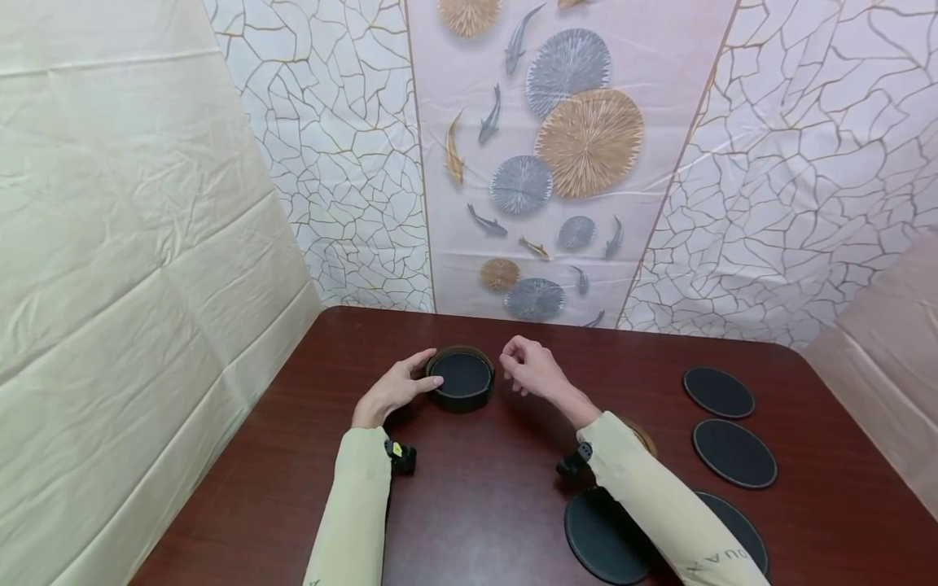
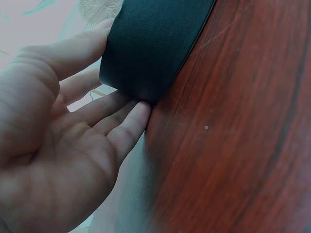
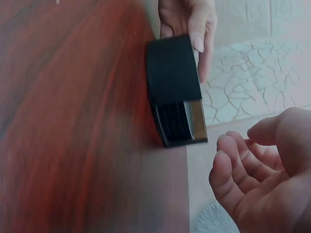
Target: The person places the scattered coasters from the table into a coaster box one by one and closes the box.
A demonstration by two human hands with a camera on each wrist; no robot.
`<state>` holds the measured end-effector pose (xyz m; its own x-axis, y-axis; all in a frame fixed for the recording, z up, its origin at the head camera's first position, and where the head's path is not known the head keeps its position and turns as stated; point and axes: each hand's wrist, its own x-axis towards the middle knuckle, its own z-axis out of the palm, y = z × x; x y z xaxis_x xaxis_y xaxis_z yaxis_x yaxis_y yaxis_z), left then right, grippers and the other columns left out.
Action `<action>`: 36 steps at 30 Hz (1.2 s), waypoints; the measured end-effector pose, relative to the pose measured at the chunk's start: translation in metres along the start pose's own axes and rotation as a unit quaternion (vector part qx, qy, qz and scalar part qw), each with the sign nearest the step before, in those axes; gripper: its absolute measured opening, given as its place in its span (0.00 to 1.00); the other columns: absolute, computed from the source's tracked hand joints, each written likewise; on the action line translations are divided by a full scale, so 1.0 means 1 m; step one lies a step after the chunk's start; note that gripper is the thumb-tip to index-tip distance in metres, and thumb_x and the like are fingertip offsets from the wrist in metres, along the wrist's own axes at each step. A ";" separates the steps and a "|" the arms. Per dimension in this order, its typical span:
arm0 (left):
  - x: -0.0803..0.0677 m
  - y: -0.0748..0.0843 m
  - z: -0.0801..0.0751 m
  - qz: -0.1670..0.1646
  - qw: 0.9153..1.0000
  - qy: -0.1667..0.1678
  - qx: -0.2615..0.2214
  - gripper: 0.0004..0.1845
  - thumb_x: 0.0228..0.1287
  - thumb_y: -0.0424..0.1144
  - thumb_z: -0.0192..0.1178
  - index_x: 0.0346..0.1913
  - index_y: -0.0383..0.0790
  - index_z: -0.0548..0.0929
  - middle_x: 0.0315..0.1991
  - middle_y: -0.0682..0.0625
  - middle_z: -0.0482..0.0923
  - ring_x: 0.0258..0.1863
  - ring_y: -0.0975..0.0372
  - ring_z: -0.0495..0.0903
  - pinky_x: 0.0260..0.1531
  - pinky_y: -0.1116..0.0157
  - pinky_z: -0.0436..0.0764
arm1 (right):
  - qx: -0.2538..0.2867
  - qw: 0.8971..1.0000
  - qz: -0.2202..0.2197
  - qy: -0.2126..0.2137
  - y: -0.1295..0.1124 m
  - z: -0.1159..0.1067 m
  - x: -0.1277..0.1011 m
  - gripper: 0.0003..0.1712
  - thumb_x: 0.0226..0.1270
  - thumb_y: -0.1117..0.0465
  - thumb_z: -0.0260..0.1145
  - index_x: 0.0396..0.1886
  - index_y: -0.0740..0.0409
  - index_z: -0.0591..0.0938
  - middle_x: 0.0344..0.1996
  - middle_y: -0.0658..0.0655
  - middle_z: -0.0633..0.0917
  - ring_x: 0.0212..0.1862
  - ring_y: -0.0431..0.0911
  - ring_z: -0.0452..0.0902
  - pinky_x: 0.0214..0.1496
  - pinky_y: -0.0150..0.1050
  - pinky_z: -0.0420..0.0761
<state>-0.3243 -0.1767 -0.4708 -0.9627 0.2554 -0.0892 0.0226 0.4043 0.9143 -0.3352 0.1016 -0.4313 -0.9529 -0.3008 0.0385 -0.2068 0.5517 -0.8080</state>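
Observation:
A round black coaster holder (image 1: 460, 378) (image 2: 150, 43) (image 3: 172, 77) stands on the dark red-brown table (image 1: 469, 505), with a black coaster lying flat in it. My left hand (image 1: 432, 373) (image 2: 116, 73) (image 3: 189, 34) holds its left wall, thumb at the far rim and fingers along the near side. In the right wrist view a side slot in the holder shows stacked coasters (image 3: 177, 121). My right hand (image 1: 516, 366) (image 3: 243, 155) hovers just right of the holder, fingers loosely curled, holding nothing and not touching it.
Loose black round coasters lie at the right: two (image 1: 719, 391) (image 1: 734, 452) near the right edge and two (image 1: 608, 537) (image 1: 740, 529) under my right forearm. A tan disc (image 1: 643, 435) peeks from behind the sleeve. Draped walls close in at the left and back.

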 end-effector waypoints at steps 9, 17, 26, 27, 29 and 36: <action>0.001 -0.002 -0.002 -0.002 1.000 -0.001 -0.003 0.37 0.65 0.45 0.65 0.75 0.53 0.63 0.73 0.49 0.65 0.74 0.54 0.62 0.68 0.52 0.68 | -0.008 1.000 0.000 0.018 0.012 -0.035 -0.010 0.09 0.75 0.57 0.57 0.44 0.58 0.78 0.31 0.66 0.85 0.25 0.55 0.82 0.29 0.53 0.83; 0.002 -0.003 -0.001 0.001 1.000 -0.005 -0.006 0.38 0.65 0.45 0.65 0.76 0.51 0.62 0.73 0.48 0.64 0.74 0.54 0.61 0.68 0.52 0.68 | -0.029 0.999 0.002 0.020 0.026 -0.064 -0.026 0.10 0.75 0.57 0.57 0.45 0.59 0.78 0.31 0.64 0.84 0.26 0.57 0.81 0.28 0.50 0.83; 0.002 -0.005 -0.002 0.000 1.000 -0.003 -0.005 0.37 0.66 0.45 0.65 0.76 0.52 0.62 0.73 0.49 0.64 0.74 0.54 0.61 0.68 0.52 0.68 | -0.056 0.998 0.008 0.021 0.053 -0.088 -0.042 0.14 0.75 0.55 0.57 0.47 0.61 0.77 0.33 0.69 0.83 0.26 0.55 0.81 0.26 0.47 0.83; 0.002 -0.005 -0.002 0.001 1.000 -0.003 -0.005 0.37 0.66 0.45 0.65 0.75 0.52 0.62 0.73 0.49 0.64 0.74 0.54 0.61 0.68 0.52 0.68 | -0.059 0.998 0.009 0.023 0.055 -0.091 -0.044 0.13 0.75 0.55 0.58 0.47 0.61 0.77 0.33 0.69 0.83 0.25 0.56 0.81 0.26 0.48 0.83; 0.001 -0.005 -0.002 0.002 1.000 -0.003 -0.005 0.37 0.66 0.45 0.65 0.75 0.52 0.62 0.73 0.49 0.64 0.74 0.54 0.61 0.68 0.52 0.68 | -0.063 0.998 0.011 0.028 0.060 -0.096 -0.048 0.13 0.75 0.55 0.58 0.47 0.60 0.77 0.32 0.68 0.83 0.25 0.54 0.80 0.26 0.47 0.83; 0.001 -0.003 -0.002 0.005 1.000 -0.005 0.000 0.37 0.65 0.45 0.65 0.75 0.52 0.62 0.74 0.49 0.63 0.74 0.54 0.61 0.68 0.53 0.69 | -0.086 0.995 0.032 0.035 0.078 -0.116 -0.064 0.14 0.75 0.55 0.58 0.49 0.61 0.76 0.32 0.67 0.84 0.24 0.50 0.80 0.26 0.43 0.82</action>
<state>-0.3261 -0.1794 -0.4726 -0.9594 0.2688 -0.0849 0.0317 0.4019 0.9151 -0.3158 0.2543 -0.4280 -0.9772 -0.2094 0.0355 -0.1742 0.6946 -0.6980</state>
